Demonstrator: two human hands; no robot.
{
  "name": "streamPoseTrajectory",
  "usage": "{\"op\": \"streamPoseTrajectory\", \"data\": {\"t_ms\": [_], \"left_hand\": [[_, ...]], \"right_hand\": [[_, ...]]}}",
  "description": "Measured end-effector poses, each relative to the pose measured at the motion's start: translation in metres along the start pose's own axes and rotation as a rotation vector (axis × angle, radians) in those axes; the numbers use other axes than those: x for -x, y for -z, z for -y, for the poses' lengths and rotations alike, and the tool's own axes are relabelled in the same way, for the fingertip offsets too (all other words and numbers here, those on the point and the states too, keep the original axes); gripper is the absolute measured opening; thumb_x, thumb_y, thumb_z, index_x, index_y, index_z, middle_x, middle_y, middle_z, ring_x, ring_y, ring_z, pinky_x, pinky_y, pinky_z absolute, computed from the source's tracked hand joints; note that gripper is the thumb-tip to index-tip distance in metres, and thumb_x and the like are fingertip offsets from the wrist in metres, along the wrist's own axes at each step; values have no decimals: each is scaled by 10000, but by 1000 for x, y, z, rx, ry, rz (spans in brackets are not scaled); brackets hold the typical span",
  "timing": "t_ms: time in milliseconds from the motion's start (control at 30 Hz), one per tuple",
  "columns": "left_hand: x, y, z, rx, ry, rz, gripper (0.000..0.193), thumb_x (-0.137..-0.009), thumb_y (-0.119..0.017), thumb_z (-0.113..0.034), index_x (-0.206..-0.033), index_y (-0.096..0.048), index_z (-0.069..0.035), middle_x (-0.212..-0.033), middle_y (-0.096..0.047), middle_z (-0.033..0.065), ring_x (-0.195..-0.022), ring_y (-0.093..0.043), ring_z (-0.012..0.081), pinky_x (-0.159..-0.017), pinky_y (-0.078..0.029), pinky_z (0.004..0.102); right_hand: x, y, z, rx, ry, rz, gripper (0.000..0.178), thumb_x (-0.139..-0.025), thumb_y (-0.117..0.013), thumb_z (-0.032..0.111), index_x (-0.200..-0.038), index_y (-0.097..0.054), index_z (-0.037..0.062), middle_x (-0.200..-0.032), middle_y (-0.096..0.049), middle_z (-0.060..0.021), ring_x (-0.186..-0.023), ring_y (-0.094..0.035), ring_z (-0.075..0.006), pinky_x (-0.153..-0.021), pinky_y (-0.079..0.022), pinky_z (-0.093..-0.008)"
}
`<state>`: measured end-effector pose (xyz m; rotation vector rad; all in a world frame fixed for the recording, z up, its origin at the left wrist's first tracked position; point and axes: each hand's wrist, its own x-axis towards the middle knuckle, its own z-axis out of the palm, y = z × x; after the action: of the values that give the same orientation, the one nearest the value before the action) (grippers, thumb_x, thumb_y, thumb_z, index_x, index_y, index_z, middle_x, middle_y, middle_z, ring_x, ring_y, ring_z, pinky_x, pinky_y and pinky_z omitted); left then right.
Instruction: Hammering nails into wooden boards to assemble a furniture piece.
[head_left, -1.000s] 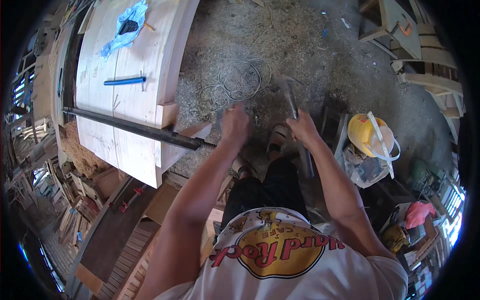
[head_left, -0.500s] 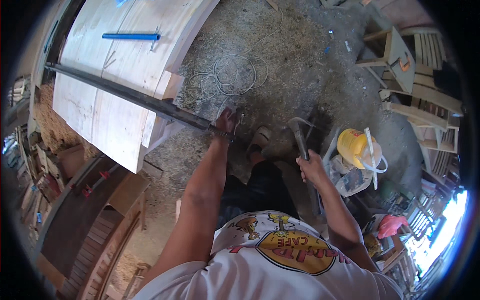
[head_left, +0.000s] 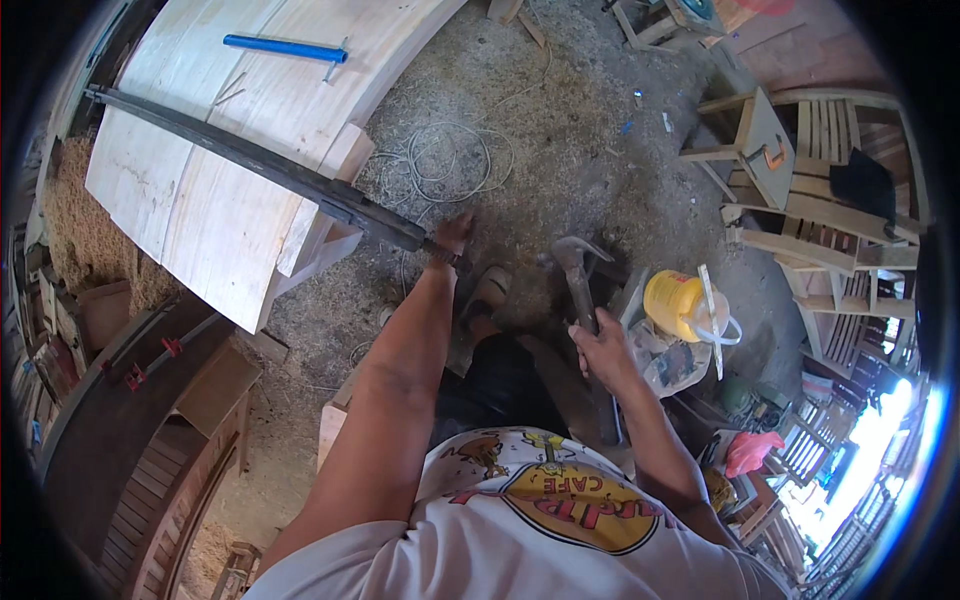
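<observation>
A long dark bar clamp (head_left: pixel 250 160) lies across a pale panel of joined wooden boards (head_left: pixel 190 130) at the upper left. My left hand (head_left: pixel 455 234) is at the clamp's screw end, beyond the panel's edge. Its fingers look curled round the clamp's handle, which they mostly hide. In my right hand (head_left: pixel 606 352) is a claw hammer (head_left: pixel 580 285), gripped by the shaft with its head pointing away from me, above the floor. A blue tube-like clamp (head_left: pixel 285 48) rests on the boards near two thin sticks.
A yellow bucket (head_left: pixel 672 303) with a white handle stands right of the hammer, a pale stick leaning on it. Coiled cord (head_left: pixel 450 165) lies on the floor ahead. Wooden chair frames (head_left: pixel 800 200) are stacked at right. A curved dark wooden piece (head_left: pixel 110 420) with red clamps sits at left.
The view has shifted, so the floor and bucket appear further left. My left hand stays at the clamp's screw end, its fingers in a changed pose. The hammer is still in my right hand.
</observation>
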<state>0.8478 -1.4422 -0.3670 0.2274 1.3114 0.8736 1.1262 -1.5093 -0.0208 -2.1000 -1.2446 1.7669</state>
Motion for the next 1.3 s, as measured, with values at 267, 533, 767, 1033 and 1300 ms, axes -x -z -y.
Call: {"op": "streamPoseTrajectory", "data": {"t_ms": [267, 533, 767, 1033, 1300], "left_hand": [[283, -49, -86, -1325, -672, 63, 198, -919, -697, -148, -1078, -729, -34, -1118, -696, 151, -1089, -663, 338, -961, -502, 468], [234, -107, -190, -1878, -780, 279, 611, -876, -768, -230, -1354, -540, 74, -1376, -570, 205, -1308, -536, 378, -1142, -393, 461], [207, -118, -194, -2074, -390, 404, 847, -836, -809, -377, -1434, -458, 110, -1368, -589, 252, -1284, -574, 407, -1108, -450, 476], [178, -129, -194, -2057, -126, 240, 675, -871, -757, -439, -1321, -612, 44, -1278, -652, 272, -1129, -668, 425, -990, -527, 492], [131, -144, -187, -2128, 411, 49, 716, -836, -730, -619, -1286, -686, -65, -1325, -676, 190, -1221, -659, 339, -1042, -502, 469]], "right_hand": [[-41, -5, 3, -38, -10, 51, 259, -989, -654, 196, -1084, -529, -10, -722, -554, -36, -502, -555, -108, -418, -441, -290], [-89, -18, -9, 70, 98, -4, 242, -933, -597, 184, -1021, -553, -37, -729, -633, -215, -671, -679, -342, -650, -504, -477], [-121, -27, -15, 25, 140, -24, 304, -942, -589, 239, -1032, -559, -49, -858, -652, -288, -870, -676, -458, -791, -502, -503], [-159, -49, -15, 35, 156, 73, 382, -953, -578, 264, -1116, -585, -80, -1050, -660, -362, -1086, -634, -504, -924, -489, -551], [-158, -37, -18, 22, 116, 53, 419, -948, -596, 254, -1157, -572, -107, -1094, -656, -370, -1122, -617, -508, -969, -485, -556]]}}
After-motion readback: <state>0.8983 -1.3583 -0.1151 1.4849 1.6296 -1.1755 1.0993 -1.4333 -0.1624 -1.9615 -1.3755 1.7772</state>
